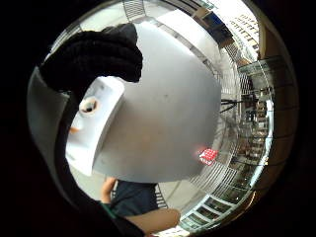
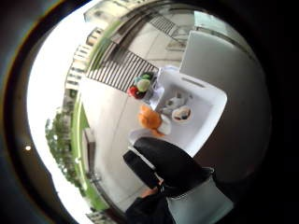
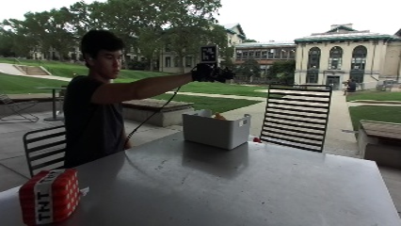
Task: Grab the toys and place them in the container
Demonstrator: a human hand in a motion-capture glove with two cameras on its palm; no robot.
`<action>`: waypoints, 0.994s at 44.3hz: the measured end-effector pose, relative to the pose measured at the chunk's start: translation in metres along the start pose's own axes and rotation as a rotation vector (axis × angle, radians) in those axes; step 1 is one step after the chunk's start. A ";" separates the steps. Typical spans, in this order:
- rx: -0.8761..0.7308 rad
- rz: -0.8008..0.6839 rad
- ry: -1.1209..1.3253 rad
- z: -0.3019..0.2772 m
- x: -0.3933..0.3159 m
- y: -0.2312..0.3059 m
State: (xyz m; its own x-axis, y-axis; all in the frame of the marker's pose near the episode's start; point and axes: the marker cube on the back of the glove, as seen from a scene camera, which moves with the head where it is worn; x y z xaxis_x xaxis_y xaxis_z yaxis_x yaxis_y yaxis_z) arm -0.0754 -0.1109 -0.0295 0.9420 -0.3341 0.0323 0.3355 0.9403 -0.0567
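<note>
Grey and smooth, the surface [image 3: 251, 183] is a wide metal table that stands outdoors on a paved terrace. A white container [image 3: 216, 129] sits on it at the far side, and I use this box as the landmark. Behind the container stands a black slatted chair [image 3: 296, 117], and a second such chair [image 3: 45, 148] is at the near side, behind the seated person [image 3: 94, 113]. Further behind the container there are green lawns, tall trees and pale stone buildings under a bright sky.

The right hand [image 3: 210, 73] in its black glove is raised high above the container, on an outstretched arm. In the thumb side palm view the gloved fingers [image 2: 168, 163] are curled inward, and nothing shows between them; I see no toy in the hand, so it looks clenched on nothing.

Inside the container lies an orange toy [image 2: 150, 117], together with some small round pieces that I cannot identify. Just beside the container, on the surface at the side toward the slatted chair, there is a small group of toys [image 2: 140, 86] in red and green colours; from the outside view only a red bit shows at the corner of the box. Well apart from the container, at the near corner of the surface, stands a red block toy [image 3: 50, 197] with white letters "TNT".
</note>
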 end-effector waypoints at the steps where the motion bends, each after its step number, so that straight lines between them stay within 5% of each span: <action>1: -0.001 0.022 -0.003 -0.003 -0.003 0.005; 6: 0.001 0.149 0.050 -0.019 0.032 0.035; 10: 0.012 0.064 0.035 -0.034 0.068 0.069; 14: 0.009 0.217 0.133 -0.041 0.114 0.095; 18: 0.010 0.150 0.073 -0.049 0.140 0.122; 23: -0.004 0.346 0.134 -0.050 0.203 0.157; 44: -0.039 0.635 0.155 -0.011 0.416 0.357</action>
State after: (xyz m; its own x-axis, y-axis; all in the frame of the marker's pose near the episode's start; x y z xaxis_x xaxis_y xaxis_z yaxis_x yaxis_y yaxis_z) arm 0.4360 0.0849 -0.0476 0.9466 0.2777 -0.1637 -0.2896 0.9557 -0.0534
